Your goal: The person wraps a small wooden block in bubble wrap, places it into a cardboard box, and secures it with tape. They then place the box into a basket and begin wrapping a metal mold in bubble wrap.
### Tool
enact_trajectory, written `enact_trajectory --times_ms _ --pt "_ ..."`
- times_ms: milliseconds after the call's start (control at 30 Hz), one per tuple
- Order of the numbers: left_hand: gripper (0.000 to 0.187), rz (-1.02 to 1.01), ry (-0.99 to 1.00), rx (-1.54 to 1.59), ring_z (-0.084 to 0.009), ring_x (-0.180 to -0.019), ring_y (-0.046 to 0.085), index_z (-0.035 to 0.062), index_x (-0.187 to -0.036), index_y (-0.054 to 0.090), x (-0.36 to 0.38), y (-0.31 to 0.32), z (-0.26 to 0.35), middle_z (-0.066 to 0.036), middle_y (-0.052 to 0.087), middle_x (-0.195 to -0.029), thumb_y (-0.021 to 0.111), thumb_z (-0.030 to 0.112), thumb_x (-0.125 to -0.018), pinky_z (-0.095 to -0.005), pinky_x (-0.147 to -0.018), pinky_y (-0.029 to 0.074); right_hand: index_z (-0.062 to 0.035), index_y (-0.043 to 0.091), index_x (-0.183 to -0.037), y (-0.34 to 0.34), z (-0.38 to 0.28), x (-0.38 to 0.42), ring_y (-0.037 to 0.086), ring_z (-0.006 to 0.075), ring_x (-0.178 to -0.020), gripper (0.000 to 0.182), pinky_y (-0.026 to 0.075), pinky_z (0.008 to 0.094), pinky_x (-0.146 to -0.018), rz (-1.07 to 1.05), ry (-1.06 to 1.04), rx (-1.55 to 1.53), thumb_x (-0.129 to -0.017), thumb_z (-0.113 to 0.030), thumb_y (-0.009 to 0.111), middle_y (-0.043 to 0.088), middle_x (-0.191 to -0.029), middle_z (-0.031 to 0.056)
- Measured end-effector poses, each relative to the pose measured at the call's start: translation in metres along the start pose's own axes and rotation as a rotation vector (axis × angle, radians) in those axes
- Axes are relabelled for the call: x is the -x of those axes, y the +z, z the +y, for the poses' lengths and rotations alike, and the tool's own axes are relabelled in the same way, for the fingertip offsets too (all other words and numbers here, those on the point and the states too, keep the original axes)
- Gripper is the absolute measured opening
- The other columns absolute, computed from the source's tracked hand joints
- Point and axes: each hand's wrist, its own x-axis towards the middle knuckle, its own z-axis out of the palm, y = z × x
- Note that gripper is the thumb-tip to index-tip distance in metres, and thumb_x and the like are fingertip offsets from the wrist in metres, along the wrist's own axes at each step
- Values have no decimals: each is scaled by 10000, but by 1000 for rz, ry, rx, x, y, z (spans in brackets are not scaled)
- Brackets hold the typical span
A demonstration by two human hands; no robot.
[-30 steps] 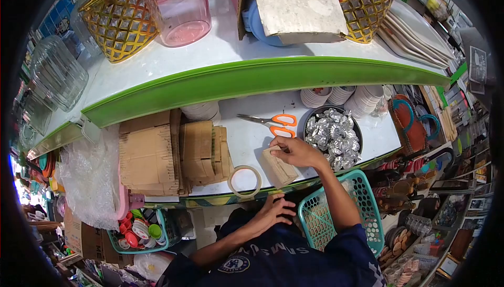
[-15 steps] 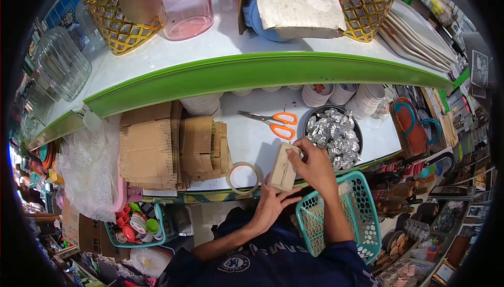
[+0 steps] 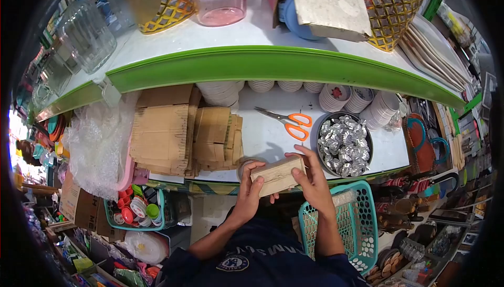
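Both hands, left hand (image 3: 247,192) and right hand (image 3: 314,179), grasp the cardboard-wrapped bundle (image 3: 277,175) at the tabletop (image 3: 273,134) edge, fingers clenched round its ends; wrapping step, next likely needs the tape roll (image 3: 244,164).

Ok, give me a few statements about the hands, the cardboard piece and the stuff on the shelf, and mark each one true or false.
1. Both hands hold the cardboard piece. True: the left hand and right hand each have a grip on it.
2. The orange scissors are in the right hand. False: they lie on the white shelf, untouched.
3. The dark bowl holds shiny foil cups. True.
4. The teal basket sits on the upper shelf. False: it is below the shelf edge, beside the right forearm.
5. Stacks of cardboard lie left of the scissors. True.
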Motion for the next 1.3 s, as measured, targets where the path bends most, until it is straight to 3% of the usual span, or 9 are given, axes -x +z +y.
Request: enact_trajectory --times_ms 100,200,400,767,833,967,1000,1133,1300 --pt "339 -1 8 -57 -208 -758 638 67 -1379 305 10 -6 13 -184 594 -1074 415 167 -1074 -312 -626 535 -41 494 -1340 11 6 1 625 133 -931 348 553 279 -737 -72 -106 224 -1029 -176 572 654 -1120 130" --pt "330 19 14 -74 -199 -766 634 68 -1368 318 26 -17 28 -173 587 -1086 429 138 -1065 -311 -628 533 -57 497 -1333 33 -3 5 594 101 -709 338 499 259 -553 -117 57 138 -1032 -194 569 647 -940 76" --pt "354 57 41 -29 -199 -788 635 72 -1382 309 68 -62 68 -169 580 -1100 440 135 -1059 -313 -641 534 -63 482 -1344 89 -19 5 559 85 -616 357 453 227 -490 -352 168 46 -1026 -188 583 629 -952 57" --pt "540 180 240 -267 -209 -871 633 69 -1519 203 135 -137 146 -190 470 -1333 440 170 -1044 -312 -649 547 -40 489 -1336 201 -29 -10 606 82 -766 356 506 226 -553 -515 116 -62 -1024 -183 582 625 -1006 57" --pt "630 139 138 -454 -181 -870 609 68 -1567 184 144 -146 173 -154 425 -1377 486 94 -1014 -282 -646 524 -36 496 -1322 214 -33 -12 614 94 -800 349 518 235 -566 -428 105 -123 -1018 -183 584 624 -996 61" --pt "598 195 259 -832 -119 -880 609 23 -1479 431 154 -162 215 -111 570 -1224 611 -14 -909 -247 -658 503 -24 497 -1306 240 -35 -19 623 120 -783 345 520 270 -577 -357 22 -206 -1022 -211 554 636 -1000 83" --pt "491 244 309 -935 -174 -897 643 17 -1345 577 152 -161 230 -120 629 -1135 652 -38 -862 -288 -705 523 -29 495 -1307 246 -35 -22 630 132 -777 352 518 278 -581 -357 -5 -198 -1026 -235 545 641 -1005 93" --pt "326 325 666 -1365 -367 -966 638 29 -1201 655 126 -201 262 -165 634 -1164 649 4 -876 -415 -836 524 -37 483 -1307 268 -40 -33 641 139 -777 351 520 277 -566 -329 -35 -203 -1030 -242 545 648 -995 104" --pt "354 376 689 -1883 -367 -1004 636 13 -1235 646 58 -261 295 -185 652 -1156 645 129 -900 -457 -867 526 -36 457 -1328 288 -37 -49 669 183 -708 417 519 297 -511 -318 -55 -155 -1020 -305 539 667 -959 139"
